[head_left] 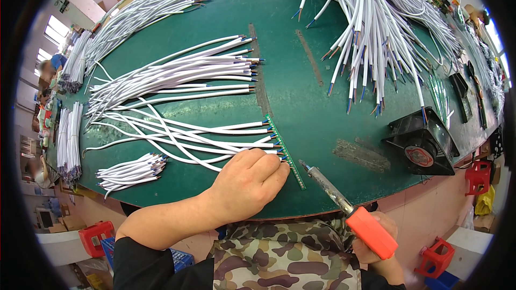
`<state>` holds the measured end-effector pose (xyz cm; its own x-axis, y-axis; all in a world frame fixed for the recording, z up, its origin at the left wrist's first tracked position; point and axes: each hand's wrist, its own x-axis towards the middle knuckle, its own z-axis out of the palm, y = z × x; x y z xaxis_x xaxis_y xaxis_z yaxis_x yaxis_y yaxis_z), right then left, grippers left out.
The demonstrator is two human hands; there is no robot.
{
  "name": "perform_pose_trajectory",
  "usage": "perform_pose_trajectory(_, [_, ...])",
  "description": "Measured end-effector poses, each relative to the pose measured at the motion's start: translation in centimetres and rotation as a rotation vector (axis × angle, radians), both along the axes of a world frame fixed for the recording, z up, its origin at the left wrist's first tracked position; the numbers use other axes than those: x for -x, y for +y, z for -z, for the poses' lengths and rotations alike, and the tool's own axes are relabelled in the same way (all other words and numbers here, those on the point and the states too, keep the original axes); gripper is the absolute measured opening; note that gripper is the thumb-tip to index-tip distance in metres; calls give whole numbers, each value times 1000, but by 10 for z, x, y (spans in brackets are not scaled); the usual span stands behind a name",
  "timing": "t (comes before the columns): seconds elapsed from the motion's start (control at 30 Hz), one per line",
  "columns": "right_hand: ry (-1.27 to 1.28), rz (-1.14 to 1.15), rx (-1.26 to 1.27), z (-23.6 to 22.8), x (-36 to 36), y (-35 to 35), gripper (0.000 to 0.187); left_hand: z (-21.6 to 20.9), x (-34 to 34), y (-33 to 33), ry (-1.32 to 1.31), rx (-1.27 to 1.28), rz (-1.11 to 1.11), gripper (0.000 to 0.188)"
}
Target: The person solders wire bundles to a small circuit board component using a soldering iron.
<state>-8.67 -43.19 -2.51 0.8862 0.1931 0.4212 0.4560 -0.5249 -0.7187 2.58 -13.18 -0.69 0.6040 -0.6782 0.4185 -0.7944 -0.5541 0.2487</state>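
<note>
Your left hand (pixel 250 182) is curling shut, pinning a white wire (pixel 215 157) against the green strip (pixel 285 153) on the desk (pixel 301 91). Your right hand (pixel 379 247) is gripping the soldering iron (pixel 349 212).

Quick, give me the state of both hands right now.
Left hand: fingers curled, pressing a white wire at the green strip board.
Right hand: closed around the orange-handled soldering iron.

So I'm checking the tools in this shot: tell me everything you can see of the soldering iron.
The soldering iron has a fat orange handle, plastic by its look, and a long grey metal shaft ending in a dark pointed tip. The right hand grips the handle near the table's front edge. The iron slants up and to the left, its tip just right of the narrow green circuit strip, apparently not touching it.
</note>
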Motion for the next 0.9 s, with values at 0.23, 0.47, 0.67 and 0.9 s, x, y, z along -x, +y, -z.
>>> perform_pose_trajectory(0.23, [-3, 1, -49, 7, 6, -4, 9, 0, 2, 0, -5, -17, -4, 33])
perform_pose_trajectory(0.47, [11, 2, -47, -1, 5, -1, 12, -2, 6, -1, 5, -28, -17, 31])
perform_pose_trajectory(0.67, [2, 88, -103, 3, 13, -3, 15, -35, -31, 19, -132, 78, -200, 24])
perform_pose_trajectory(0.9, [-70, 109, -9, 3, 17, -8, 13, -3, -104, 52, -82, -159, -283, 11])
